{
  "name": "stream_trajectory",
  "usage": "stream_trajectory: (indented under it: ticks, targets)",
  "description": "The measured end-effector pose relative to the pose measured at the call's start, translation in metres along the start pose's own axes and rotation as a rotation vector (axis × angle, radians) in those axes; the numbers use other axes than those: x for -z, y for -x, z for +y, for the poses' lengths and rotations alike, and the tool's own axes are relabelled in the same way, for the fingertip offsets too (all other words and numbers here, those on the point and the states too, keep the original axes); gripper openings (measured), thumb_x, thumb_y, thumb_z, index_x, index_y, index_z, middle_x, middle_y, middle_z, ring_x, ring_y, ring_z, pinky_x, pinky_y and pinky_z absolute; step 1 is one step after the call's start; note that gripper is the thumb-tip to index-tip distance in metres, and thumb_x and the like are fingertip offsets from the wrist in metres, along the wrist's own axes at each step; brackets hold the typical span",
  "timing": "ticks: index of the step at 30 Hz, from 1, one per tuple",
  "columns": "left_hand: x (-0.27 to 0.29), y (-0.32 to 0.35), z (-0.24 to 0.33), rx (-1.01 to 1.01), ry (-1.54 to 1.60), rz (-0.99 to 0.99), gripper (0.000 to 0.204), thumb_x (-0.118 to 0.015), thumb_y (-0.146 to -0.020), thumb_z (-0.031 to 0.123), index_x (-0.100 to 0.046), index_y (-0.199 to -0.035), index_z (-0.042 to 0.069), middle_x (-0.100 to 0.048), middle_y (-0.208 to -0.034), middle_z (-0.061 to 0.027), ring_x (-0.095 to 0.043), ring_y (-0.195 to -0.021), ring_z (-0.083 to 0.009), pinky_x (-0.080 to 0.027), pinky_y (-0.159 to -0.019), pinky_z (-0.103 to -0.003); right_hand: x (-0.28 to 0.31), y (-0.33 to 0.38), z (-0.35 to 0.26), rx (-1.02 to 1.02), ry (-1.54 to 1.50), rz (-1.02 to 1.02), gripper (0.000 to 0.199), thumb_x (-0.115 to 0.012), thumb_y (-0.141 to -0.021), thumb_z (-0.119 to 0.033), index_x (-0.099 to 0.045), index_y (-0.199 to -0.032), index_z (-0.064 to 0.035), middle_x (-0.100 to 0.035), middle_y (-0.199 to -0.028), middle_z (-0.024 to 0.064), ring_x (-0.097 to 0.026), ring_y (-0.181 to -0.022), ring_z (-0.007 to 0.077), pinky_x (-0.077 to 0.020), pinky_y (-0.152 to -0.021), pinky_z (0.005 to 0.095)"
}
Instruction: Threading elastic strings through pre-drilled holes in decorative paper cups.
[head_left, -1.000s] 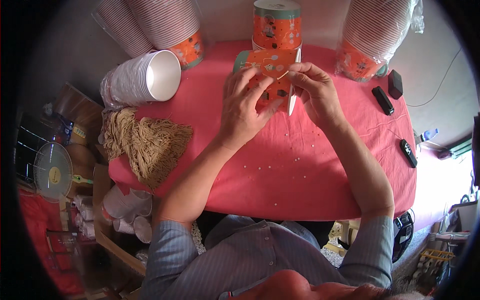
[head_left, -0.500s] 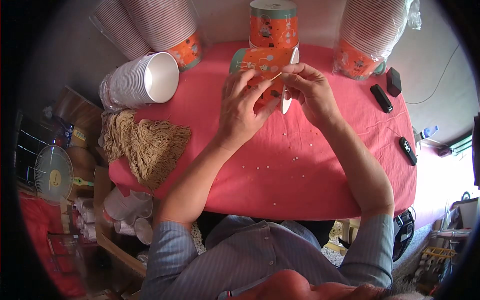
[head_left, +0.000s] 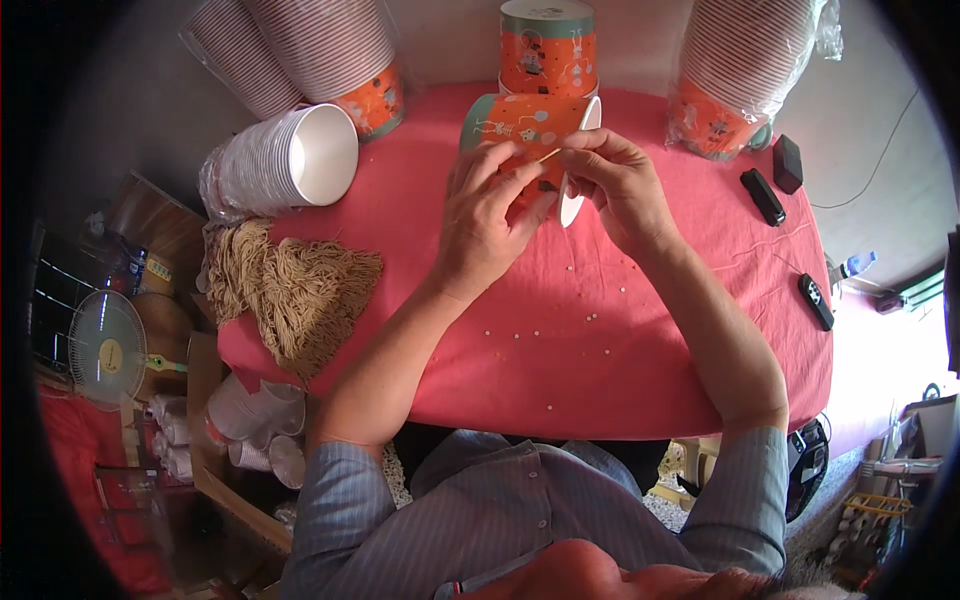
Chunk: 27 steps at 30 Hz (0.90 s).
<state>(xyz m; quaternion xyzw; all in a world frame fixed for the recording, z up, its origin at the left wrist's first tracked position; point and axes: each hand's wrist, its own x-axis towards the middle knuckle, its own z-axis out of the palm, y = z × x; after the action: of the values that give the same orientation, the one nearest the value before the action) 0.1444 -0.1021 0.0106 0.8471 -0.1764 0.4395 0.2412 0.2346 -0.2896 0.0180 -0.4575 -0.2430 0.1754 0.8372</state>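
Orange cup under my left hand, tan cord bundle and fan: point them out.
Orange cup [head_left: 532,118]: head view, printed side wall.
Tan cord bundle [head_left: 308,288]: head view, middle strands.
Fan [head_left: 110,355]: head view, central hub.

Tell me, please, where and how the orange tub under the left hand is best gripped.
The orange tub is turned on its side, its white rim facing right, where the right hand pinches a thin pale strip. So probably grip its curved wall near the green band, from the left; the left hand lies across that wall.

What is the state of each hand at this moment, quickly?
Left hand: curved over the orange cup, holding it sideways.
Right hand: closed, pinching a thin pale strand.
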Motion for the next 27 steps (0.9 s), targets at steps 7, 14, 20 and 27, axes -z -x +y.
stream_trajectory:
  ticks: [7, 14, 20, 27]
  targets:
    - [-0.001, 0.002, -0.002, 0.059, 0.060, 0.045, 0.029, -0.087, -0.084, 0.005, -0.077, -0.111, 0.006, -0.070, -0.122, -0.0089, -0.067, -0.117, -0.0322, -0.054, -0.100, -0.046, -0.009, 0.006, 0.002, 0.046, 0.170, 0.023, 0.011, -0.073, -0.102, -0.007, -0.077, -0.111, -0.0009, -0.080, -0.110, 0.0065, -0.068, -0.082, 0.0075, -0.0540, -0.072, 0.0260]
    - [-0.001, 0.002, -0.001, 0.121, 0.101, -0.007, 0.023, -0.085, -0.085, 0.003, -0.076, -0.106, 0.005, -0.069, -0.120, -0.0079, -0.067, -0.112, -0.0312, -0.055, -0.094, -0.044, -0.020, 0.011, 0.001, 0.033, 0.262, 0.064, 0.010, -0.072, -0.103, -0.005, -0.077, -0.110, 0.0014, -0.080, -0.103, 0.0095, -0.074, -0.087, 0.0121, -0.0606, -0.080, 0.0275]
    - [-0.004, 0.003, 0.000, 0.106, 0.080, -0.018, 0.021, -0.086, -0.084, 0.004, -0.075, -0.102, 0.006, -0.068, -0.117, -0.0072, -0.066, -0.112, -0.0309, -0.053, -0.095, -0.045, -0.027, 0.013, 0.001, 0.023, 0.275, 0.117, 0.011, -0.074, -0.102, -0.006, -0.078, -0.108, 0.0019, -0.080, -0.100, 0.0089, -0.076, -0.090, 0.0139, -0.0622, -0.082, 0.0277]
    - [0.000, -0.001, 0.007, 0.115, 0.094, -0.005, 0.020, -0.085, -0.085, 0.005, -0.074, -0.102, 0.007, -0.067, -0.114, -0.0070, -0.066, -0.108, -0.0301, -0.053, -0.094, -0.046, -0.031, 0.014, -0.009, 0.022, 0.245, 0.149, 0.012, -0.072, -0.102, -0.006, -0.078, -0.109, 0.0021, -0.079, -0.102, 0.0099, -0.076, -0.091, 0.0144, -0.0657, -0.081, 0.0324]
